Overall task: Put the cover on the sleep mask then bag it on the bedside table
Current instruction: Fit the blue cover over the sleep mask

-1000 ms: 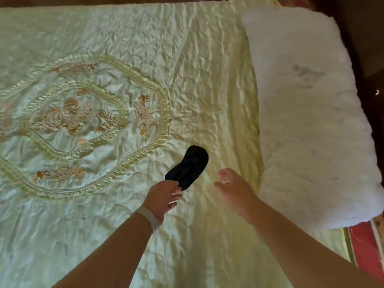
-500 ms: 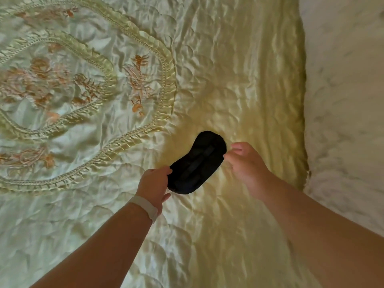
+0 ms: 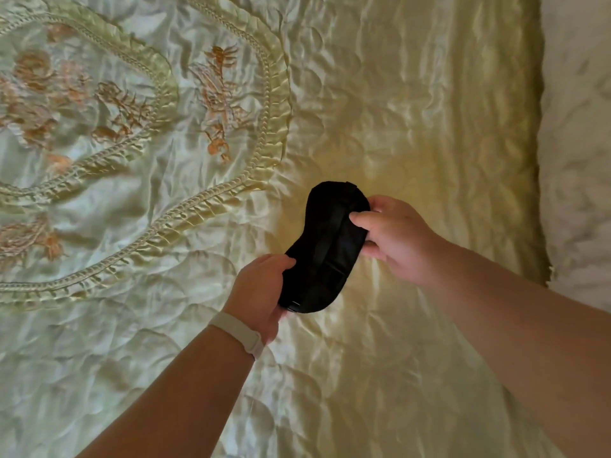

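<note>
We see the black sleep mask [image 3: 325, 249] held between both hands above the bed, its strap running lengthwise along the side facing us and a small buckle showing near its near end. Our left hand [image 3: 261, 289] grips the near end, thumb on top and the other fingers hidden underneath; our right hand [image 3: 395, 241] pinches the far right edge, thumb on the top face and the remaining fingers [image 3: 372, 249] curled under the rim, so both hands are clenched on the mask. Whether the mask touches the bedspread [image 3: 413, 110] or hangs just above it we cannot tell. A white wristband [image 3: 239, 333] circles the left wrist. The quilted satin bedspread fills nearly the whole view, with an embroidered floral panel [image 3: 82, 104] inside a ruffled border [image 3: 271, 104] on the far left, cut off by the frame. On the right, the bedspread's edge meets a white fluffy blanket [image 3: 578, 143], only partly in view. The bed around the hands lies open on every side, with wide room to the near left.
</note>
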The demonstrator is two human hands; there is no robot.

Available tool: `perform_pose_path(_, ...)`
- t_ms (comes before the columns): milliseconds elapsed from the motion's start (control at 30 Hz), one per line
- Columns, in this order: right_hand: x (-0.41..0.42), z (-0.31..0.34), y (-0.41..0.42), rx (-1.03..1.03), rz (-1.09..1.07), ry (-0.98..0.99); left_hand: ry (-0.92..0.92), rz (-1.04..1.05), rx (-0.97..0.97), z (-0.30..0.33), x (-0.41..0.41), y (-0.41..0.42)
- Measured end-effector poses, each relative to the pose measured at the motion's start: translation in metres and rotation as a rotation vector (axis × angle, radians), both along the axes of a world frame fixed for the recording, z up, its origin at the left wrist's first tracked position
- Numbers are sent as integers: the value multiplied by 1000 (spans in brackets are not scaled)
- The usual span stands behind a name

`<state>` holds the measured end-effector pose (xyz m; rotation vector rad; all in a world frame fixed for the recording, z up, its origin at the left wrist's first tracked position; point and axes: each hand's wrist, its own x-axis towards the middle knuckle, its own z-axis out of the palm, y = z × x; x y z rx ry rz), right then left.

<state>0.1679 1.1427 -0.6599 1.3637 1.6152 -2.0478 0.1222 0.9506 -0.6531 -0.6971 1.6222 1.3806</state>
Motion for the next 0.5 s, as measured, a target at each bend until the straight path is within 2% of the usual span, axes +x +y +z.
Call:
perform_pose_path(267,22,35,-20,56,-81,32,-51,98,183,21,-4,-8)
perform_pose_path(500,44,129,-25,108,-140,126,-39,142,359,106,-1,-2)
